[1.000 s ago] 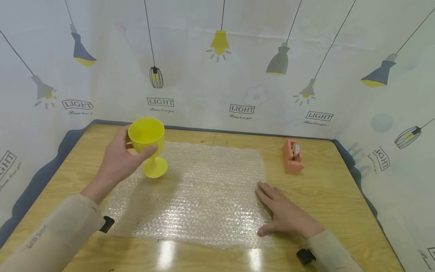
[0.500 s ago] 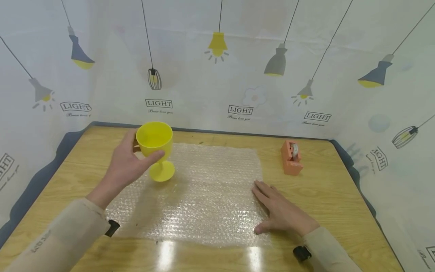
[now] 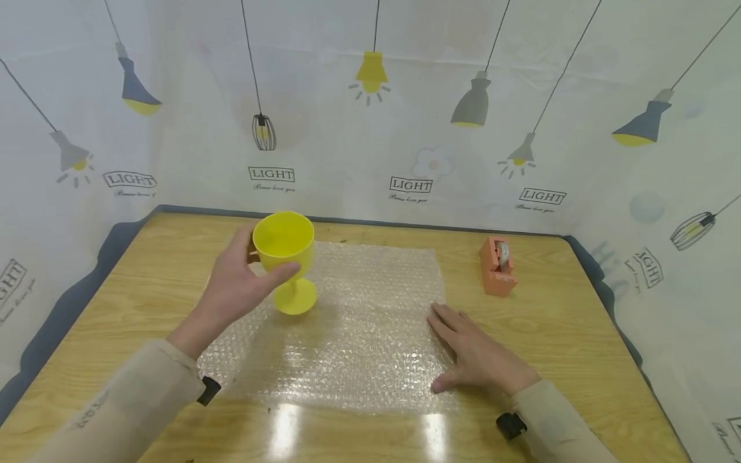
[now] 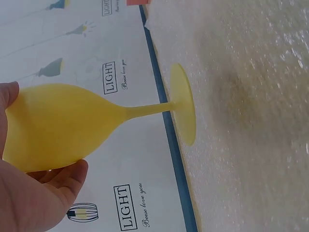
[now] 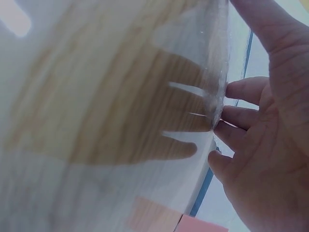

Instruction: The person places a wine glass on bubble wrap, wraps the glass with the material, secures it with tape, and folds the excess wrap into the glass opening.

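A yellow plastic goblet (image 3: 283, 236) is held by its bowl in my left hand (image 3: 234, 280), thumb on the near side and fingers behind. It stays upright, and in the left wrist view its round foot (image 4: 183, 104) hangs over a sheet of bubble wrap (image 3: 370, 347) without touching. The clear sheet lies flat on the wooden table. At the sheet's right edge rests my right hand (image 3: 477, 354), its fingers spread. In the right wrist view its fingertips (image 5: 236, 116) meet the rim of the wrap.
An orange tape dispenser (image 3: 498, 267) with a roll of tape stands at the right rear of the wooden table (image 3: 556, 328). Behind and beside the table hangs a white cloth (image 3: 341, 141) printed with lamps.
My left hand has carried the goblet to the right and slightly nearer, over the bubble wrap. My right hand has stayed at the sheet's right edge.
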The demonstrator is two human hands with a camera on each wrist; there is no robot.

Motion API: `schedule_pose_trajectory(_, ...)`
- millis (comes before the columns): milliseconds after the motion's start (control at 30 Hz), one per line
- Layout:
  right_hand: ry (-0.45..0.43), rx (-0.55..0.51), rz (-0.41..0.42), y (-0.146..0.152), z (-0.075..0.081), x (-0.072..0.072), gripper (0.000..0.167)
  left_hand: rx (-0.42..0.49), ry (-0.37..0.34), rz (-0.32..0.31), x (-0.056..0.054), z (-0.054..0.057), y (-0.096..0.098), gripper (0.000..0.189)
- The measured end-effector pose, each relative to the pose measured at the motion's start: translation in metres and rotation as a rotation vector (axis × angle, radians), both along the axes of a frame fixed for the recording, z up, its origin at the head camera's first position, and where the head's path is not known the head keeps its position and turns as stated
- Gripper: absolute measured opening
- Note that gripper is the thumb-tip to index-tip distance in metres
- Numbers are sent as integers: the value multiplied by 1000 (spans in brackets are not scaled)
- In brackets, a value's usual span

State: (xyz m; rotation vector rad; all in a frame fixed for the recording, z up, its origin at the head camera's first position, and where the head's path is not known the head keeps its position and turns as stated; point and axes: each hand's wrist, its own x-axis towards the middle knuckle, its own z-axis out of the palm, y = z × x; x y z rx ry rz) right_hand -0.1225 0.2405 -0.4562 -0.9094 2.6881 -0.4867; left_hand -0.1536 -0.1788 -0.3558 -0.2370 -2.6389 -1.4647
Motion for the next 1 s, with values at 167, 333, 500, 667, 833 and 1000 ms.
schedule_pose_trajectory(167, -5, -1, -4, -2, 1, -1, 129, 15, -10, -16, 3, -3, 8, 78)
schedule_pose_trajectory(333, -6, 2, -5, -3, 1, -2, 129, 33, -11, -38, 4, -7, 14, 81)
schedule_pose_trajectory(500, -18, 4, -10, -2, 2, -1, 128, 47, -21, -47, 6, -10, 20, 82)
schedule_pose_trajectory(667, -1, 4, -11, 1, 6, 3, 129, 63, -12, -65, 7, -9, 26, 81)
schedule_pose_trajectory(833, 6, 11, -2, 6, 8, 7, 131, 57, -21, -71, 9, -8, 32, 80)
schedule_pose_trajectory(1000, -17, 18, 0, 8, 7, 10, 131, 72, -15, -93, 10, -9, 39, 79)
